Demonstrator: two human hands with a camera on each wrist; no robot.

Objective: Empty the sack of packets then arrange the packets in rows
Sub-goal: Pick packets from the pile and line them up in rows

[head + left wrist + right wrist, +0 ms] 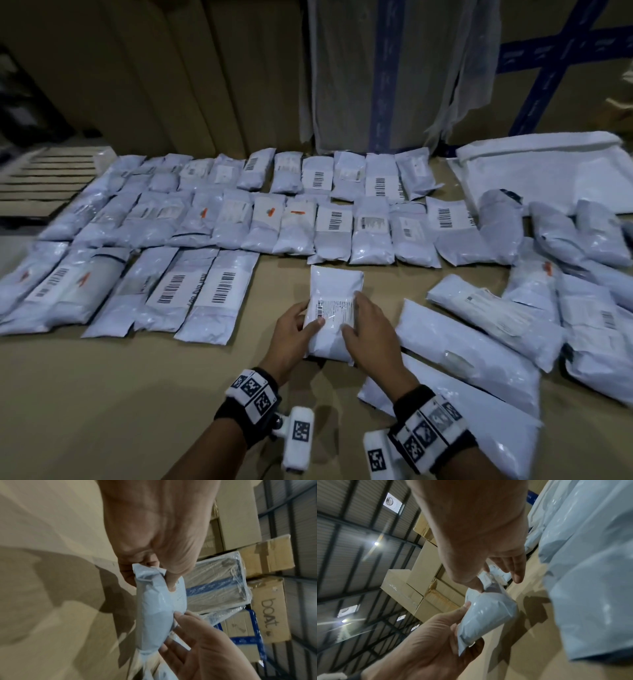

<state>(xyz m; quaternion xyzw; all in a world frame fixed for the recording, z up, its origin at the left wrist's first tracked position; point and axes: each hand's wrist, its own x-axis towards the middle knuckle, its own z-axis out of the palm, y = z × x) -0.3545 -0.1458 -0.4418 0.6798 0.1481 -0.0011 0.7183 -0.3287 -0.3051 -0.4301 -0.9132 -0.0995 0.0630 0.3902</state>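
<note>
Both hands are on one white packet [334, 308] with a printed label, just above the tan table [137, 394], right of the front row's last packet [219, 294]. My left hand [308, 325] grips its left edge, thumb on top and fingers underneath. In the left wrist view the left hand [150, 574] pinches the packet [156, 608] at one end. My right hand [354, 313] lies along the right edge with fairly straight fingers; in the right wrist view the right hand [498, 582] has its thumb touching the packet [488, 615]. The flat white sack [548, 171] lies at the back right.
Two full rows of packets [298, 226] run across the back of the table, and a shorter front row sits at the left. A loose heap of packets [513, 325] covers the right side. Cardboard boxes [171, 85] and a plastic-wrapped box [394, 68] stand behind.
</note>
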